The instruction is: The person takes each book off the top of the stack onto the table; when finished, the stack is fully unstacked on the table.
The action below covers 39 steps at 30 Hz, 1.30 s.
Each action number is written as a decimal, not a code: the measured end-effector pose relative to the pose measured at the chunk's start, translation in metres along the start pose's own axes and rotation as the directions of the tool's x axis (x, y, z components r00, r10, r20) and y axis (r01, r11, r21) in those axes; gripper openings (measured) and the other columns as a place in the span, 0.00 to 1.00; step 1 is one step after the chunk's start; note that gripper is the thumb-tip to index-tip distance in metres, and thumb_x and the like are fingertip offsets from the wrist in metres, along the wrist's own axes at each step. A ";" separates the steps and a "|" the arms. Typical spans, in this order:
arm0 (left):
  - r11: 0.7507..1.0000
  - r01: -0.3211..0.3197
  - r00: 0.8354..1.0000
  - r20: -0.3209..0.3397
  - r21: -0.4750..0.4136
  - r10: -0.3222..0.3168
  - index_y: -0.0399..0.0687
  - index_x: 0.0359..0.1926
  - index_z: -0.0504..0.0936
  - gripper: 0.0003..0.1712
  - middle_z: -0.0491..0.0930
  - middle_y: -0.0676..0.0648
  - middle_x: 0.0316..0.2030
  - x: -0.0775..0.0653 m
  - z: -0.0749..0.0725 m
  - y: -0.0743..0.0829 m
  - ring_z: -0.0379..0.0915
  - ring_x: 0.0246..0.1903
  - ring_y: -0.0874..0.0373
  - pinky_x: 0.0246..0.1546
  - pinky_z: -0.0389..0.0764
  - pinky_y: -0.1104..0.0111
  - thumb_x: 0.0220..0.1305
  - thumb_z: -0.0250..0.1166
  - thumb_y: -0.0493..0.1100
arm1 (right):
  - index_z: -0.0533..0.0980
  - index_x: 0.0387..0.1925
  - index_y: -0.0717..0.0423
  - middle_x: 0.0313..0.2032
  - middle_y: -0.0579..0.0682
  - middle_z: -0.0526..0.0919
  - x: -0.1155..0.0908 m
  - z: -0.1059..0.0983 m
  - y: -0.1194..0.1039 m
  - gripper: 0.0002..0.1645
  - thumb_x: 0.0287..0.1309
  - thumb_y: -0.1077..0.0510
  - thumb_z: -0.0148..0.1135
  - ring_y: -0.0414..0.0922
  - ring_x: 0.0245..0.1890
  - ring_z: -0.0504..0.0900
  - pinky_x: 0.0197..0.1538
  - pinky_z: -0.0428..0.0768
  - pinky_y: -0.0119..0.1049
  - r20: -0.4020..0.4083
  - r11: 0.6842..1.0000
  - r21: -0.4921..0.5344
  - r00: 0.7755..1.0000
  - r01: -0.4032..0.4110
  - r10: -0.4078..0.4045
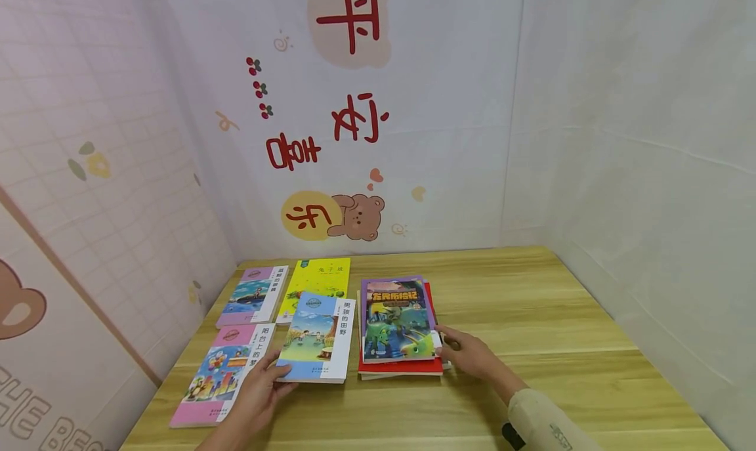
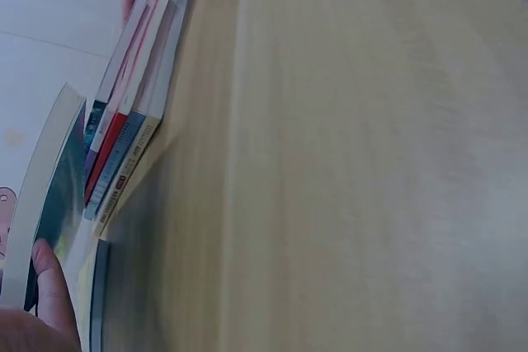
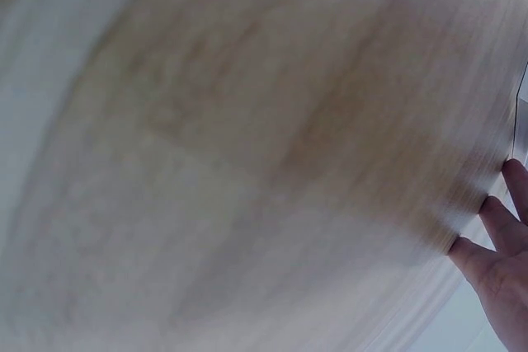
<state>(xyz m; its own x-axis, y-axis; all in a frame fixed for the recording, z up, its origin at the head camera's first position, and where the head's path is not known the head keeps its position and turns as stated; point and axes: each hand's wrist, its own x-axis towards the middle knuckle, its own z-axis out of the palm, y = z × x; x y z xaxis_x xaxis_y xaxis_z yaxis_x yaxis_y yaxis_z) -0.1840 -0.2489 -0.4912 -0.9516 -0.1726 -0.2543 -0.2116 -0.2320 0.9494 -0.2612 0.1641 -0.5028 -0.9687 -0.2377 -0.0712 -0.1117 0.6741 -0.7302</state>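
Note:
My left hand [image 1: 264, 386] grips a blue-and-white paperback book [image 1: 315, 339] by its lower left corner, thumb on the cover. In the left wrist view this book [image 2: 49, 179] stands tilted above the table, beside the stack's spines. My right hand [image 1: 472, 356] has its fingertips at the right edge of a stack of several books. A dinosaur-cover book [image 1: 396, 323] lies on top, with a purple book [image 1: 430, 303] and a red book [image 1: 401, 368] showing beneath. In the right wrist view, the right hand's fingers [image 3: 474, 257] are spread and fairly straight.
To the left lie a pink-and-white book with a city cover [image 1: 221, 375], a purple-and-white book with a sea cover [image 1: 252, 297] and a yellow book [image 1: 319, 277], partly covered by the held one. The wooden table [image 1: 531, 306] meets cloth-covered walls [image 1: 449, 175] at the back and sides.

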 end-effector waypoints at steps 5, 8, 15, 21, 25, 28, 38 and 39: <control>0.999 0.044 0.999 -0.010 0.024 -0.043 0.28 0.76 0.39 0.42 0.75 0.40 0.45 -0.010 -0.011 -0.004 0.79 0.38 0.57 0.45 0.83 0.57 0.72 0.55 0.32 | 0.71 0.68 0.48 0.59 0.64 0.77 -0.001 -0.001 0.000 0.33 0.64 0.47 0.65 0.66 0.62 0.71 0.62 0.66 0.66 0.001 1.000 0.001 1.000 -0.007 0.007; 0.997 0.075 0.997 -0.013 0.021 -0.075 0.28 0.76 0.39 0.44 0.70 0.37 0.49 -0.015 -0.014 -0.005 0.76 0.39 0.57 0.47 0.82 0.54 0.71 0.56 0.33 | 0.71 0.68 0.48 0.59 0.64 0.77 -0.001 -0.002 -0.001 0.33 0.64 0.46 0.65 0.66 0.62 0.71 0.61 0.66 0.66 -0.001 1.000 -0.002 1.000 -0.003 0.003; 0.992 0.126 0.991 -0.039 -0.017 -0.126 0.28 0.76 0.36 0.45 0.71 0.37 0.45 -0.023 -0.021 -0.010 0.78 0.38 0.53 0.47 0.82 0.54 0.71 0.56 0.32 | 0.71 0.69 0.48 0.59 0.64 0.77 0.000 -0.001 0.000 0.34 0.64 0.46 0.65 0.66 0.63 0.70 0.62 0.65 0.66 0.003 1.000 -0.003 1.000 0.001 -0.001; 0.990 0.141 0.989 -0.042 -0.019 -0.142 0.28 0.75 0.34 0.47 0.71 0.35 0.50 -0.023 -0.029 -0.011 0.80 0.37 0.53 0.47 0.82 0.53 0.71 0.57 0.32 | 0.71 0.69 0.48 0.59 0.64 0.77 0.000 -0.001 -0.001 0.33 0.64 0.46 0.64 0.66 0.63 0.70 0.62 0.65 0.66 0.002 1.000 -0.005 1.000 -0.004 0.004; 0.990 0.141 0.989 -0.039 0.014 -0.141 0.27 0.75 0.35 0.46 0.65 0.24 0.56 -0.019 -0.030 -0.010 0.80 0.42 0.47 0.49 0.81 0.52 0.71 0.57 0.33 | 0.71 0.69 0.48 0.59 0.64 0.77 0.000 -0.002 -0.002 0.33 0.64 0.46 0.65 0.66 0.63 0.71 0.62 0.66 0.66 0.003 1.000 -0.005 1.000 -0.001 0.001; 0.983 0.127 0.992 -0.018 0.135 -0.126 0.24 0.74 0.36 0.47 0.50 0.19 0.67 -0.018 -0.027 -0.007 0.69 0.58 0.33 0.59 0.72 0.46 0.71 0.59 0.35 | 0.71 0.69 0.48 0.59 0.64 0.77 -0.001 -0.002 -0.003 0.33 0.64 0.46 0.65 0.66 0.63 0.70 0.62 0.66 0.66 0.002 1.000 -0.004 1.000 0.000 0.000; 0.882 -0.045 0.998 0.050 0.469 0.025 0.29 0.74 0.53 0.40 0.52 0.25 0.71 -0.007 -0.006 0.011 0.47 0.70 0.28 0.64 0.64 0.43 0.70 0.62 0.40 | 0.71 0.69 0.50 0.59 0.65 0.77 -0.002 -0.001 -0.003 0.33 0.65 0.48 0.64 0.66 0.63 0.70 0.62 0.66 0.66 -0.005 1.000 0.011 1.000 -0.002 0.002; 0.883 -0.045 0.998 0.054 0.468 0.022 0.29 0.74 0.53 0.40 0.53 0.26 0.71 -0.004 -0.002 0.012 0.48 0.70 0.29 0.64 0.64 0.44 0.70 0.62 0.40 | 0.71 0.69 0.49 0.59 0.65 0.77 -0.002 -0.001 -0.003 0.32 0.65 0.48 0.64 0.66 0.63 0.70 0.62 0.66 0.66 -0.006 1.000 0.017 1.000 -0.004 0.004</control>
<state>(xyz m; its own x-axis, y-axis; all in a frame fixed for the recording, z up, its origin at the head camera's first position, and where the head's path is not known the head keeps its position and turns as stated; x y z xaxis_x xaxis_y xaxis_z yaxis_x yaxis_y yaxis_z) -0.1822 -0.2534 -0.4791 -0.9667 -0.1258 -0.2229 -0.2484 0.2510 0.9356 -0.2589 0.1630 -0.5001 -0.9704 -0.2310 -0.0704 -0.1041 0.6634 -0.7410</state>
